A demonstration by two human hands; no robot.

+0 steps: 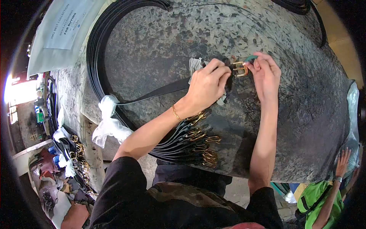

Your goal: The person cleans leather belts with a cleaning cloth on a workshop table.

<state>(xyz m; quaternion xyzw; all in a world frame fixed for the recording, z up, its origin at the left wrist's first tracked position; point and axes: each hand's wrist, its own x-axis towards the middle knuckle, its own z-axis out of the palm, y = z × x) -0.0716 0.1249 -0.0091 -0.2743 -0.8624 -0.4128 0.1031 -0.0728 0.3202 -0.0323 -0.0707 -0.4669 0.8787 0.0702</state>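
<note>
A black leather belt [160, 91] runs from the bundle at left to under my left hand [207, 84]. That hand is closed on its buckle end, with a crumpled grey-white cloth [195, 65] beneath the fingers. The gold-coloured buckle [240, 69] sticks out to the right, between both hands. My right hand [267, 78] pinches a small green piece [250, 58] against the buckle's upper right side; I cannot make out its exact kind. The belt's very end is partly hidden by my left fingers.
A curved bundle of black belts [100, 49], tied with white plastic [108, 108], ends in several gold buckles [207, 156] near my body. A labelled plastic bag [63, 26] lies upper left. At right, another person's hand [343, 162] rests on a plastic-wrapped item [352, 141] at the table [301, 145] edge.
</note>
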